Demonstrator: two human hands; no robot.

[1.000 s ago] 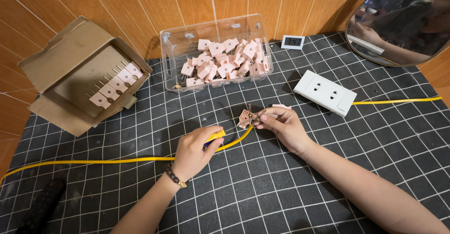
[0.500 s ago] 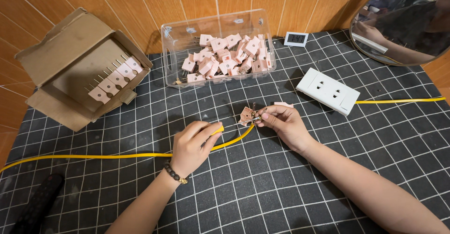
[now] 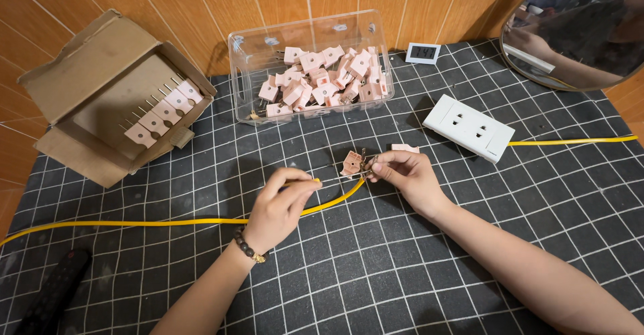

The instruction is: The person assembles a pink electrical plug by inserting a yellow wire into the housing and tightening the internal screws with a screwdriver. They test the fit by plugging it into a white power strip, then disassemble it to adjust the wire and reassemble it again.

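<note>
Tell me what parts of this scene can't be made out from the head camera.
- Yellow cable end: hidden in the head view under the left hand.
- Pink plug piece wiring: too small, partly covered by the right hand.
- Dark object: cut off by the bottom edge.

Clear bin (image 3: 376, 46) of pink plugs (image 3: 322, 80) at the back. Left of the bin, open cardboard box (image 3: 100, 100); right of it, small clock (image 3: 423, 53), white socket strip (image 3: 469, 127), round mirror (image 3: 570, 33).
</note>
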